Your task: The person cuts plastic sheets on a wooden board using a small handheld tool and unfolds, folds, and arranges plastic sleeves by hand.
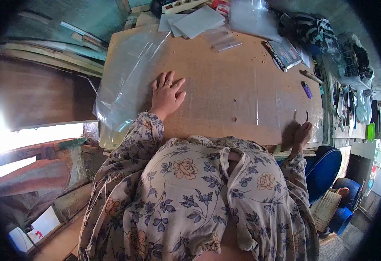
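My left hand [167, 96] rests on the brown board tabletop [212, 78], palm down, with its fingers a little spread and a ring on one of them. Just left of it lies a large clear plastic sheet [127, 78], which hangs over the table's left edge. Near the front right corner, my right hand [302, 134] is closed around a small, thin, dark curved tool [307, 116] whose tip points up; its exact kind is unclear. Glints of clear film [257, 100] show on the board between the hands.
Along the back are stacked translucent sheets [199, 21], a plastic bag [253, 19] and a power strip [181, 6]. On the right lie a flat box [285, 54], a brown stick [311, 77] and a purple lighter [306, 89]. A blue barrel [324, 172] stands beside my right arm.
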Motion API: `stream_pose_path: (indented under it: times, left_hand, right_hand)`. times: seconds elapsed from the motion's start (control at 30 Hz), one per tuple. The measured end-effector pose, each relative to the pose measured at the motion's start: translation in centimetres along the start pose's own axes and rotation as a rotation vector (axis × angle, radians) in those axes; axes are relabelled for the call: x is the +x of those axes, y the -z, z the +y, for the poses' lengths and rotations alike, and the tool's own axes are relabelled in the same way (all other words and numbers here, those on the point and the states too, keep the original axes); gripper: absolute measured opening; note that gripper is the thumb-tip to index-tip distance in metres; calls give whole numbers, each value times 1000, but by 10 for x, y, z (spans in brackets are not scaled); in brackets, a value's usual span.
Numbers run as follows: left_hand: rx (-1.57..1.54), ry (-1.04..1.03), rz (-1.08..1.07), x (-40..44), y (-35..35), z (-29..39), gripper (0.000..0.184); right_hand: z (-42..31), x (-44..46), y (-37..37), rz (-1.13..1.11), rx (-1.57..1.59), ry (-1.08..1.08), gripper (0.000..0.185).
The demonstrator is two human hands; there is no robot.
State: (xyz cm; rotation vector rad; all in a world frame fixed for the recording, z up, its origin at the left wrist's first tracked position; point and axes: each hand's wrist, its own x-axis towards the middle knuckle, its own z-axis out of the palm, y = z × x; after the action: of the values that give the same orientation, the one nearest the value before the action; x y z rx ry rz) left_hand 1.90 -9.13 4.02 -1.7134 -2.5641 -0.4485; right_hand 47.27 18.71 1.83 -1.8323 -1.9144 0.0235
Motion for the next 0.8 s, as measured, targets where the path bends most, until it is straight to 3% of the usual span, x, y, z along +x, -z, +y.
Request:
stream_pose_path:
  times: [0.37, 0.47, 0.63, 0.8]
  left_hand:
    - [4, -15, 41, 1, -2, 0, 43]
    - [21, -48, 30, 6, -3, 1, 44]
    - [40, -46, -18, 12, -1, 2, 44]
    - [47, -36, -49, 12, 4, 4, 45]
  right_hand:
    - [16, 3, -11, 74, 0, 72, 28]
    - [11, 2, -7, -20, -5, 0, 27]
    - [17, 2, -13, 104, -8, 74, 26]
    - [6, 1, -3, 21, 1, -12, 28]
